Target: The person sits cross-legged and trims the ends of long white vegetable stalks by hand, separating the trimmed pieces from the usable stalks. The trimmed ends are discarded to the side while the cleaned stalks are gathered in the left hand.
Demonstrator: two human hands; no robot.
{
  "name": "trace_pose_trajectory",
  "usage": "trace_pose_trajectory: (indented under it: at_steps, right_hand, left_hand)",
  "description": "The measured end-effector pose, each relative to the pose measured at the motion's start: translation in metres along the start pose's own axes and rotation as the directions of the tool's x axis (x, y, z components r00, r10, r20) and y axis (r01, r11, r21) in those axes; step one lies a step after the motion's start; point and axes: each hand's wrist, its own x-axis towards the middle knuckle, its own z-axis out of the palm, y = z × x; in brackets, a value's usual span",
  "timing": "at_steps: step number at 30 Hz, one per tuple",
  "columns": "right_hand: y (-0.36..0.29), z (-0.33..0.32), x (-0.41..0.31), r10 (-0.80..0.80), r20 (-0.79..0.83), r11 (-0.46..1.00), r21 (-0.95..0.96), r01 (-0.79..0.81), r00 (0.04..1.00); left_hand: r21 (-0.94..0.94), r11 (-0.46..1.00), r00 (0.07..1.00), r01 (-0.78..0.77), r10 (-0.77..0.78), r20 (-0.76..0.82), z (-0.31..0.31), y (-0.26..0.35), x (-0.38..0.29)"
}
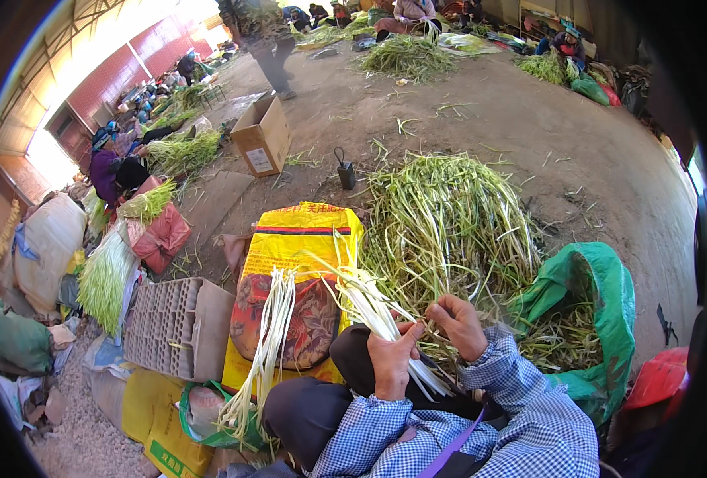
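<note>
My left hand [392, 358] is closed around a bunch of long white vegetable stalks [368, 305] above my lap. Close beside it, my right hand [458, 325] pinches thin stalk ends between thumb and fingers. A second bundle of white stalks [276, 334] hangs over a flowered cushion [288, 319] and my knee. The cushion lies on a yellow printed sack [306, 239]. Beyond my hands is a big heap of green and white stalks [449, 221]. At the right stands a green sack [613, 316] with leafy scraps inside.
A grey block with many holes [162, 328] stands left of the sack. Farther off are a cardboard box [264, 137] and a small black device [346, 174] on the earth floor. A seated person [105, 167] is at the left with more stalks; another person stands beyond the box.
</note>
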Motion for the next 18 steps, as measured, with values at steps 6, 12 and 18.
trace_pose_trajectory:
  at_steps: [6, 12, 18]
  right_hand:
    - [0.009, -0.006, -0.016, 0.125, -0.044, 0.889, 0.447, -0.093, 0.991]
    - [0.062, -0.064, -0.033, 0.239, -0.291, 0.720, 0.694, 0.032, 0.926]
    - [0.153, -0.203, -0.074, 0.505, -0.640, 0.613, 0.738, 0.281, 0.580]
  left_hand:
    - [-0.101, 0.991, 0.995, 0.090, -0.085, 0.047, 0.008, 0.001, -0.006]
    - [-0.164, 0.980, 0.992, 0.108, -0.117, -0.049, 0.001, 0.007, -0.008]
    - [-0.179, 0.983, 0.996, 0.028, -0.042, -0.074, -0.007, 0.013, -0.008]
